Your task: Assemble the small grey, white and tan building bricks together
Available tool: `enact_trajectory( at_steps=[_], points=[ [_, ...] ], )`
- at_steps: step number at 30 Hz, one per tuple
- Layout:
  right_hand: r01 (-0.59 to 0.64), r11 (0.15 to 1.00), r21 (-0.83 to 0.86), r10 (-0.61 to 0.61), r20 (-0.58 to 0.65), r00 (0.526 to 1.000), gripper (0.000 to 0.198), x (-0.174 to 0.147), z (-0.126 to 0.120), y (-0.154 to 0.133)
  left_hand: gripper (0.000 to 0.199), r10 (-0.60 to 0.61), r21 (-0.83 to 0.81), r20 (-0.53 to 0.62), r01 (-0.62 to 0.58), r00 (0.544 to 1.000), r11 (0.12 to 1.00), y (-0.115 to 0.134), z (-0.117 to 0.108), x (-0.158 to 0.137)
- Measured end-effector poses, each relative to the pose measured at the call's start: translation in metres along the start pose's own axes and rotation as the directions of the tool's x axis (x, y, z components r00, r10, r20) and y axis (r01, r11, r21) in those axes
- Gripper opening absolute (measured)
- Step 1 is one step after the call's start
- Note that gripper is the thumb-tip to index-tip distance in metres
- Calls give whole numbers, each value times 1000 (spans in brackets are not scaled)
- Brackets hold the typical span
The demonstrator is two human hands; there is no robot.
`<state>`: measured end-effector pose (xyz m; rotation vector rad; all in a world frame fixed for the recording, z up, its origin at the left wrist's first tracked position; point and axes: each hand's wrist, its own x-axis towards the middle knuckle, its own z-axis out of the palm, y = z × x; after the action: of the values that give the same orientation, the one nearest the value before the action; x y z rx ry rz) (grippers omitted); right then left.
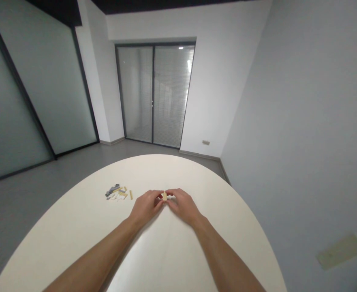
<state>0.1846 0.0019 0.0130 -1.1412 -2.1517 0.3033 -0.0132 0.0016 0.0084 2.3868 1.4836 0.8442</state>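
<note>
Between my two hands, near the middle of the round white table (pixel 166 251), is a small tan piece built of toy bricks (pixel 165 196). My left hand (pixel 147 206) pinches it from the left, with thumb and fingertips curled toward it. From the right, my right hand (pixel 182 206) grips the same bricks in a like pinch. The fingertips hide parts of its sides, and it is too small to make out single bricks. Both wrists lie low over the tabletop.
Left of my hands lies a loose pile of grey, white and tan toy bricks (pixel 116 192). A long tan brick (pixel 131 195) lies at its right edge. Beyond the table's curved far edge are a glass door (pixel 152 95) and white walls, with one wall close on the right.
</note>
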Motion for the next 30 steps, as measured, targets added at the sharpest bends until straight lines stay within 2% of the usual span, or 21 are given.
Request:
enact_trajectory(
  at_steps=[11,30],
  points=[
    [4,1000,-14,-4,17,1000,30,-1,4,4,22,125,12,-29,-125,992,992,-4,6,2],
    [49,999,-4,-49,38,998,27,-1,5,4,22,142,-16,-18,-142,990,990,-10,10,4]
  ],
)
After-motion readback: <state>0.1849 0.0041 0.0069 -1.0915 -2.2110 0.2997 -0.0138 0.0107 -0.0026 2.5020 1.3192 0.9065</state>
